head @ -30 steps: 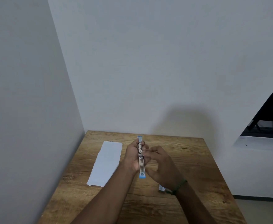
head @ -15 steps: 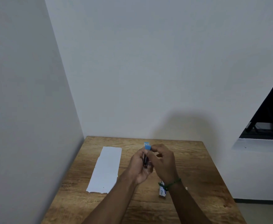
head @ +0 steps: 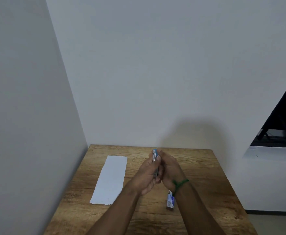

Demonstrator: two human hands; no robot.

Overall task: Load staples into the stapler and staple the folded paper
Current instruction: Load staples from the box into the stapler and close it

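I see a brown, wood-grained tabletop carrying a plain white folded paper near its left edge. The stapler is blue and silver; the wrist band is green.

I'm looking into a bare room corner, maybe an office: plain white walls beyond my fingers, one wooden counter beneath.

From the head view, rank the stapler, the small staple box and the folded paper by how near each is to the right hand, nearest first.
1. Stapler: held between the right hand and the left hand, touching both.
2. Staple box: on the table just below the right wrist, on the near side.
3. Folded paper: flat on the table's left part, beyond the left hand.
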